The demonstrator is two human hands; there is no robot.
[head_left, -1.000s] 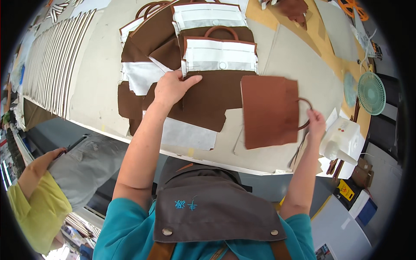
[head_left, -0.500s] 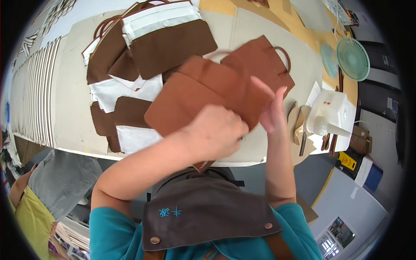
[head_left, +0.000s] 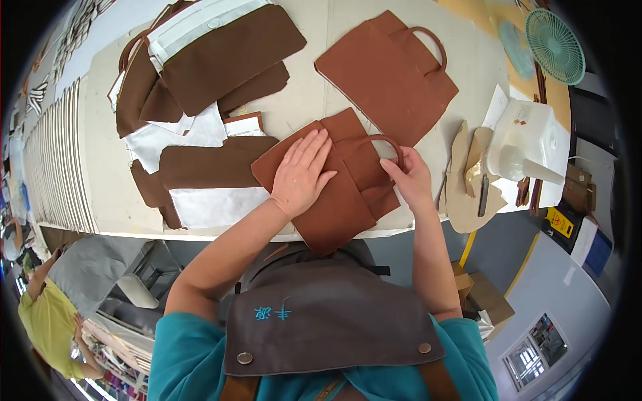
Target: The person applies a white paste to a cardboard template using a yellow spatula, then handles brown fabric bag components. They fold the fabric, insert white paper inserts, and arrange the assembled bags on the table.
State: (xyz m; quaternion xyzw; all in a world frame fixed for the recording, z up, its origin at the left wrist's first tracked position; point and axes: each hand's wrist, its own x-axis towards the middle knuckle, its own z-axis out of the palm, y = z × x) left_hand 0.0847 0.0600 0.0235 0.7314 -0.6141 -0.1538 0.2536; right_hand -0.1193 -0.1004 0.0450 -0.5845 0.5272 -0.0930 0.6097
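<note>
A reddish-brown leather bag panel (head_left: 338, 217) lies at the table's front edge, its lower corner hanging over toward my apron. My left hand (head_left: 304, 174) rests flat on its left part, fingers stretched and thumb apart. At the panel's right side my right hand (head_left: 411, 179) has thumb and fingers closed around the curved leather handle (head_left: 374, 139); the fingertips are partly hidden behind it. Farther back lies a second reddish-brown panel (head_left: 388, 77) with its own handle, touched by neither hand.
Dark brown panels (head_left: 234, 60) with white backing are piled at the left. On the right stand a white plastic bottle (head_left: 521, 137) with a spout and a green fan (head_left: 555, 47); a dark-handled tool (head_left: 483, 197) lies nearby. A person in a yellow top (head_left: 53, 327) is at lower left.
The raised, blurred leather panel now lies on the table, apart from the second panel. My left hand has gone from closed to flat on it; my right has closed on the handle.
</note>
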